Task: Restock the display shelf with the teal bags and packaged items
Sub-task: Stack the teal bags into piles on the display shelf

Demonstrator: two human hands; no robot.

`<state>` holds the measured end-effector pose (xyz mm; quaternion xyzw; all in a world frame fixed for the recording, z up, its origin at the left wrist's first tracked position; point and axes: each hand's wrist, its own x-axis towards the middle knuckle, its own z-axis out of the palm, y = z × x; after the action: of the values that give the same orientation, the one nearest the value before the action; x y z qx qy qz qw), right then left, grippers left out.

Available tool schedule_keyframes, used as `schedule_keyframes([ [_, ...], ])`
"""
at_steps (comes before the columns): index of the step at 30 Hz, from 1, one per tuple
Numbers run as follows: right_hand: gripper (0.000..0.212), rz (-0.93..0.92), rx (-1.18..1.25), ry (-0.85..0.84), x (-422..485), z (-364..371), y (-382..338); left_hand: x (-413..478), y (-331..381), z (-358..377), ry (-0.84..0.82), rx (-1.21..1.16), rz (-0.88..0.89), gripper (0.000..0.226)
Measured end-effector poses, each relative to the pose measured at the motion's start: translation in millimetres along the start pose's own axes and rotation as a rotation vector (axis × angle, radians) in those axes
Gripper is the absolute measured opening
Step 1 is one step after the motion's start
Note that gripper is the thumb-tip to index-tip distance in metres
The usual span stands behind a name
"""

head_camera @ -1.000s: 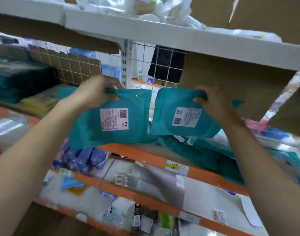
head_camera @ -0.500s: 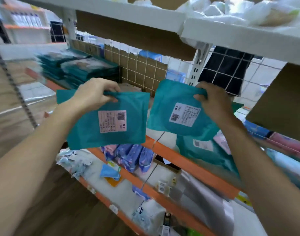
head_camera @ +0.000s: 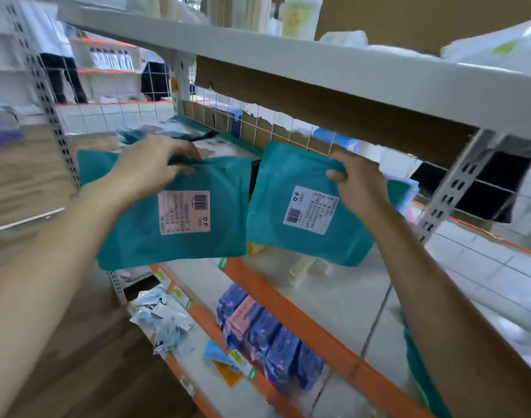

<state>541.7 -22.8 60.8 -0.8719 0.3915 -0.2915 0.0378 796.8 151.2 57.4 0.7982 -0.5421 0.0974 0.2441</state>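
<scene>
My left hand [head_camera: 149,167] grips the left bag [head_camera: 179,218] and my right hand [head_camera: 361,188] the right bag [head_camera: 303,212], both now carried along to the teal stack [head_camera: 228,139], ready to shelve.

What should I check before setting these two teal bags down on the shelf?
1. Grip of left hand on left teal bag, top edge: ok.
2. Pinch of right hand on right teal bag, top edge: ok.
3. Both bags hang below the upper shelf: ok.
4. Bare shelf board under the right teal bag: ok.
5. Room on the teal stack behind the left hand: cannot tell, blurred.
</scene>
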Motion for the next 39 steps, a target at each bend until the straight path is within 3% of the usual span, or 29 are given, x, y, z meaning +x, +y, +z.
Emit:
schedule_keyframes([
  [7, 0.027, -0.02, 0.025, -0.04, 66, 51, -33, 39, -63, -7, 0.04, -0.006, -0.1, 0.024],
  [14, 0.024, 0.002, -0.031, -0.005, 106, 89, -83, 87, -139, -7, 0.003, 0.004, -0.075, 0.022],
  [24, 0.027, 0.193, -0.102, -0.02, 133, 124, -156, 167, -248, -9, -0.083, -0.09, 0.101, 0.021],
  [29, 0.024, 0.266, -0.089, -0.004, 135, 135, -172, 195, -295, 9, -0.147, -0.261, 0.148, 0.016],
  [33, 0.014, 0.292, -0.106, -0.007, 149, 139, -174, 221, -315, 20, -0.17, -0.344, 0.21, 0.023],
  [39, 0.011, 0.283, -0.01, -0.04, 185, 143, -173, 270, -323, 26, -0.118, -0.351, 0.204, 0.008],
])
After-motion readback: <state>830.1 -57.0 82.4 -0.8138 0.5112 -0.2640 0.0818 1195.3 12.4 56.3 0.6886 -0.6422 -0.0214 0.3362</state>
